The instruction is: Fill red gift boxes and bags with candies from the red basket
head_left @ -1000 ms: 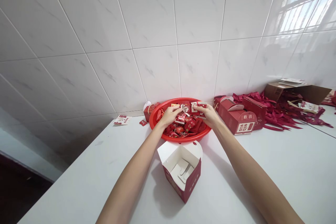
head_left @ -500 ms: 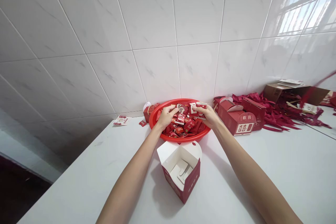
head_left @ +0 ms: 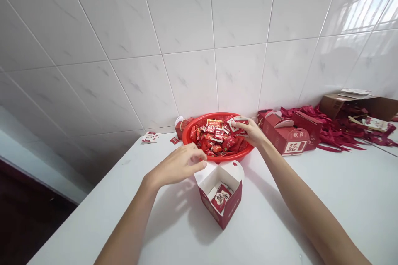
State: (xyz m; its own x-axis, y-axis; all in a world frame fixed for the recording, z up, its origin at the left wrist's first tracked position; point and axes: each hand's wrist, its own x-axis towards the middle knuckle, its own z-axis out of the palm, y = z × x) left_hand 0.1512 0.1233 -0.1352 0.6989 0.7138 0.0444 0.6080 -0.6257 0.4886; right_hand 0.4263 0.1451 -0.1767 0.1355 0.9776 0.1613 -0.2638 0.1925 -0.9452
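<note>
While the right hand point(head_left: 248, 131) pinches red-and-white packets point(head_left: 238, 125) between thumb and fingers over the right side of the red basket point(head_left: 217, 158), the left hand point(head_left: 183, 163) hangs by the open box point(head_left: 222, 196), its thumb and fingers apart and holding nothing. That box stands on the white table point(head_left: 124, 211), just in front of the basket, with a red packet point(head_left: 221, 198) inside. Wrapped sweets point(head_left: 214, 134) fill the basket; closed boxes point(head_left: 284, 134) stand to its right.
</note>
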